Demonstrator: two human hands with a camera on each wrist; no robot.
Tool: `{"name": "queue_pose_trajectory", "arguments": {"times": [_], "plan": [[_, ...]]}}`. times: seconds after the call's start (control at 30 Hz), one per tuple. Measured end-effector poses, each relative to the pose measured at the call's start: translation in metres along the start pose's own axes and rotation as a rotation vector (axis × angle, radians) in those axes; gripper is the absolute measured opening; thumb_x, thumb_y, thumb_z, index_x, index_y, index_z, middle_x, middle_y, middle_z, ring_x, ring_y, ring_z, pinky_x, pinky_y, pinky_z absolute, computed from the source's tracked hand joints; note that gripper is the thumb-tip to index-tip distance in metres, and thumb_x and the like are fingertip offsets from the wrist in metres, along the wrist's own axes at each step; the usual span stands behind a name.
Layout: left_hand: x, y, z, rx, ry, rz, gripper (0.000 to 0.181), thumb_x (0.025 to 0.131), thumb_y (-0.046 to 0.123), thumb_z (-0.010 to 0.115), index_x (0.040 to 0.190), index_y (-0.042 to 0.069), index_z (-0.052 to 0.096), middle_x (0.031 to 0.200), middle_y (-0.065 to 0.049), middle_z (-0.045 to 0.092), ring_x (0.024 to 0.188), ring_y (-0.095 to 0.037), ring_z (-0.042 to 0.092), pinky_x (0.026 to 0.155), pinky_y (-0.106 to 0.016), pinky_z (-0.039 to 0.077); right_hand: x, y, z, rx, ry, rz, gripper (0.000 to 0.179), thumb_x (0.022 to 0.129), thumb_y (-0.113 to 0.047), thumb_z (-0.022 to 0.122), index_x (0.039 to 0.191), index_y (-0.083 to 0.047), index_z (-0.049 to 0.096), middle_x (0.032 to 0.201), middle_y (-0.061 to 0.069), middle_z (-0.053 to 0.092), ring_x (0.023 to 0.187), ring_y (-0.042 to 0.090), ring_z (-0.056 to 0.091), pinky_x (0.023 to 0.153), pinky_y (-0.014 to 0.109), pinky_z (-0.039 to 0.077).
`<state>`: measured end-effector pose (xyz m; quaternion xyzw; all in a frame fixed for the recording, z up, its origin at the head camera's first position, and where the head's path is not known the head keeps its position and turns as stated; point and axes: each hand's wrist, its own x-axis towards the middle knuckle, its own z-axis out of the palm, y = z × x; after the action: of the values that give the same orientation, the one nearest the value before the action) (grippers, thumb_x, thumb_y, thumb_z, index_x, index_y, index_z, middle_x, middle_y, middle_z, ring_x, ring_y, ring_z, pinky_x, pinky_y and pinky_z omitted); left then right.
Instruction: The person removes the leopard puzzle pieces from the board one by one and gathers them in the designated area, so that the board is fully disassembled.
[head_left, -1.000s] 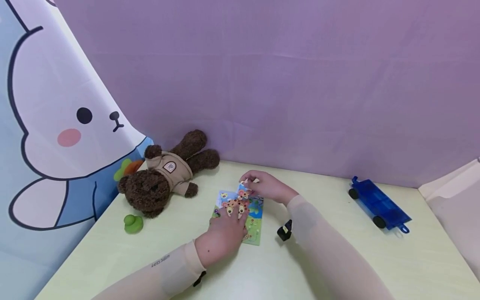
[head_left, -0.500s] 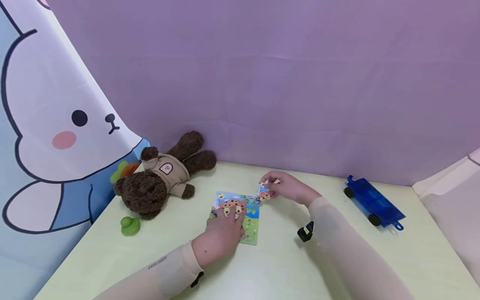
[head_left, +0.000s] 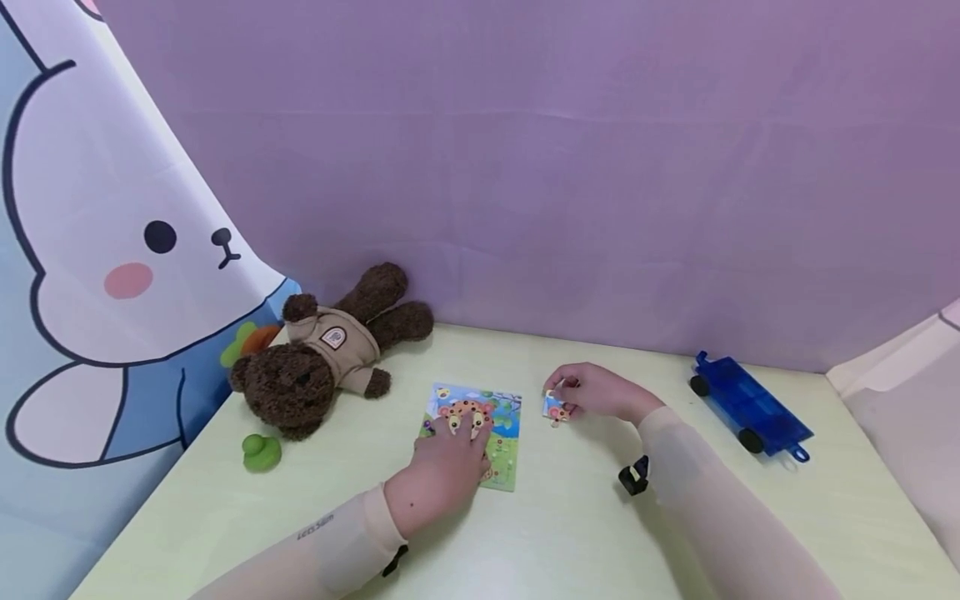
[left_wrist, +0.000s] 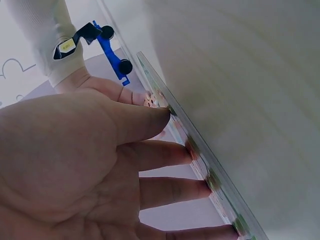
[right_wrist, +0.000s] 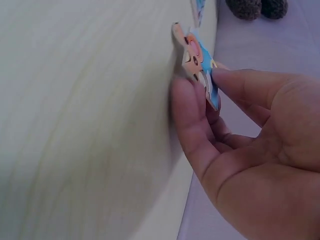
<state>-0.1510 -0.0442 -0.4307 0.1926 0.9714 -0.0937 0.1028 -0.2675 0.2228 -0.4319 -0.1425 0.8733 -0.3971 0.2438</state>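
Observation:
A small jigsaw puzzle (head_left: 507, 450) with a spotted animal on blue and green lies flat on the table. My left hand (head_left: 444, 477) rests on its lower left part, fingers spread over the picture and hiding some of it. The left wrist view has the fingertips along the puzzle's surface (left_wrist: 186, 137). To the right of the puzzle, my right hand (head_left: 602, 392) pinches a puzzle piece (head_left: 555, 408) between thumb and fingers. In the right wrist view that piece (right_wrist: 199, 62), blue and orange with a pink ear, stands tilted close over the tabletop.
A brown teddy bear (head_left: 296, 383) lies at the back left, and a green toy duck (head_left: 261, 452) sits in front of it. At the right stands a blue toy wagon (head_left: 750, 406) with black wheels. A purple cloth (head_left: 570, 183) hangs behind the table.
My right hand has moved the puzzle piece from the puzzle's top edge off to the right, then slightly nearer. The left hand stays on the puzzle. The view has shifted slightly.

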Motion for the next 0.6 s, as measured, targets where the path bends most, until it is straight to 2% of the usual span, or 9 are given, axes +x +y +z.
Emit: {"name": "queue_pose_trajectory", "arguments": {"times": [0.1, 0.23, 0.33, 0.6], "plan": [[-0.0001, 0.0000, 0.0007, -0.007, 0.013, -0.001, 0.062, 0.111, 0.052, 0.050, 0.167, 0.026, 0.040, 0.170, -0.008, 0.044, 0.141, -0.047, 0.056, 0.078, -0.051, 0.069, 0.0003, 0.0028, 0.0001, -0.057, 0.016, -0.019, 0.022, 0.109, -0.013, 0.056, 0.124, -0.011, 0.072, 0.102, 0.006, 0.070, 0.090, 0.017, 0.063, 0.082, 0.031, 0.057], [0.0000, -0.0002, 0.0013, -0.010, 0.022, -0.001, 0.062, 0.111, 0.052, 0.050, 0.166, 0.025, 0.041, 0.170, -0.008, 0.045, 0.140, -0.047, 0.057, 0.077, -0.051, 0.069, 0.0021, 0.0053, 0.0021, -0.121, 0.026, -0.050, 0.022, 0.109, -0.015, 0.058, 0.123, -0.016, 0.075, 0.111, 0.003, 0.073, 0.102, 0.018, 0.059, 0.090, 0.032, 0.049], [-0.0002, -0.0004, 0.0013, -0.011, 0.029, -0.001, 0.062, 0.111, 0.052, 0.050, 0.166, 0.025, 0.041, 0.170, -0.008, 0.046, 0.140, -0.046, 0.057, 0.077, -0.051, 0.069, 0.0038, 0.0063, 0.0036, -0.141, 0.020, -0.053, 0.022, 0.109, -0.015, 0.058, 0.121, -0.018, 0.075, 0.118, 0.001, 0.073, 0.110, 0.020, 0.059, 0.096, 0.035, 0.049], [-0.0009, -0.0003, 0.0002, -0.023, 0.028, -0.006, 0.062, 0.110, 0.052, 0.051, 0.165, 0.025, 0.043, 0.169, -0.008, 0.046, 0.139, -0.047, 0.058, 0.076, -0.051, 0.069, 0.0084, 0.0089, 0.0027, -0.175, 0.012, -0.050, 0.022, 0.109, -0.016, 0.058, 0.119, -0.022, 0.076, 0.121, -0.001, 0.073, 0.113, 0.020, 0.060, 0.101, 0.041, 0.052]]}}
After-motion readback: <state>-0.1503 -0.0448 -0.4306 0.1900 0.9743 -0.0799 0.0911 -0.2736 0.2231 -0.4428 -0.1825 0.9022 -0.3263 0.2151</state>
